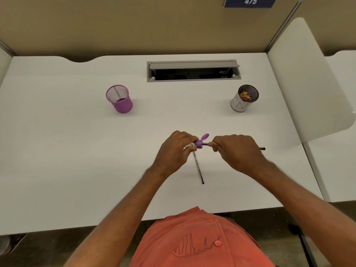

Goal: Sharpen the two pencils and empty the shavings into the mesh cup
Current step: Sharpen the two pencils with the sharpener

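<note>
Orange shirt nearest the lens, pink buttons down the front, pressed against the near edge of the white bench. Both forearms reaching forward over it. Left hand at bench centre, grip curled round a purple sharpener, hinged lid flipped up and open. Right hand just beside it, grip pinching a dark pencil held level, tip end entered in the sharpener, back end projecting past the wrist to the right. Second pencil lying flat on the bench below the hands, running toward the near edge, upper end hidden under the left fingers. Purple mesh cup upright at far left, well apart from the hands; contents cannot be told. White-wrapped dark mesh cup upright at far right, shavings visible inside. Grey cable hatch open at the rear centre. Blue plate reading 475 on the partition above.
</note>
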`<state>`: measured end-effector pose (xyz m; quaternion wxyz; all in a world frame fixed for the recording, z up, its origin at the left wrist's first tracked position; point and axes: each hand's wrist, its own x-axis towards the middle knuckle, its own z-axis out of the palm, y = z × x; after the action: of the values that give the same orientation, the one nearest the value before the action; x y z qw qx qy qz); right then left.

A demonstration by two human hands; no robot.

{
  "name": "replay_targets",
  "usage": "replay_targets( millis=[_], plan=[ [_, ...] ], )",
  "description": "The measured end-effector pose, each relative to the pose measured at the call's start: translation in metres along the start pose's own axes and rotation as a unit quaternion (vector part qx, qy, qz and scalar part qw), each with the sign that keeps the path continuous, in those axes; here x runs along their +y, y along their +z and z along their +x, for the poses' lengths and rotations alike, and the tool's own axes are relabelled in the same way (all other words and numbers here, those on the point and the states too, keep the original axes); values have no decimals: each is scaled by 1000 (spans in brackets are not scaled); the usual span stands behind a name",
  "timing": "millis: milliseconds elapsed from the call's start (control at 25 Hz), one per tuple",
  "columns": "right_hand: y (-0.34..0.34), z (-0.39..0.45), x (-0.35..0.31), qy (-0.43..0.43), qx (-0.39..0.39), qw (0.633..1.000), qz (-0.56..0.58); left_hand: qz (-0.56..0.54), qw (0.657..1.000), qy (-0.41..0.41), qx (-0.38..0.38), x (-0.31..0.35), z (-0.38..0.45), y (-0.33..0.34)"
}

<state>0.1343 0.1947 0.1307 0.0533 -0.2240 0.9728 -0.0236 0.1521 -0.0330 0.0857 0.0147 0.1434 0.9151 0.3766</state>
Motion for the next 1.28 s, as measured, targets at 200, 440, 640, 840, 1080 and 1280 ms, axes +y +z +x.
replay_targets(
  millis=[200, 440, 640, 840, 1080, 1280],
  plan=[
    [-5, 2, 0, -54, 19, 998, 37, -3, 1000, -3, -9, -2, 0, 0],
    [1, -1, -1, -91, 142, 981, -101, -17, 1000, -18, 0, -3, -1, 1],
    [-4, 8, 3, -26, -45, 999, -14, 6, 1000, -10, -11, 0, -3, 3],
    [-4, 6, 2, -81, 40, 996, 16, 0, 1000, -9, -13, -3, 0, 1],
    [5, 1, 1, -82, 168, 979, -75, -2, 1000, -7, -9, -2, 8, 0],
    [-3, 11, 4, -5, -41, 999, -1, 16, 1000, 4, -19, 0, 8, 2]
  ],
)
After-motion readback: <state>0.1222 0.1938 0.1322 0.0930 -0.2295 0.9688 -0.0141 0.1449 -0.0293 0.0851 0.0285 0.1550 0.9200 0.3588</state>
